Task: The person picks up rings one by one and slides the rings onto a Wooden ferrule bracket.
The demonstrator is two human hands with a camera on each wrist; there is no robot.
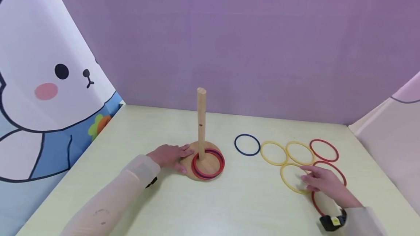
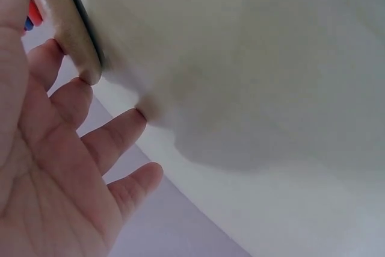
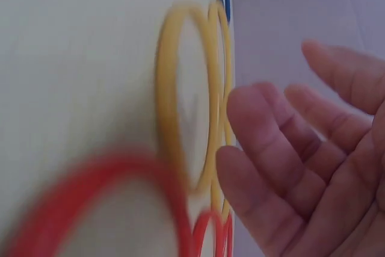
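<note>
A wooden post stands upright on a round wooden base. Several rings, red ones and a dark one, lie loosely around the post on the base. My left hand rests at the base's left edge, fingers extended; in the left wrist view some fingertips touch the base's rim. Over to the right, my right hand hovers at the nearest yellow ring with nothing between its fingers. The right wrist view has the fingers loosely spread beside that yellow ring.
Two more yellow rings and a dark blue ring lie farther back on the pale table. Red rings line the right side, one partly beneath my right wrist. A purple cloth hangs behind; a printed cartoon cloth borders the left.
</note>
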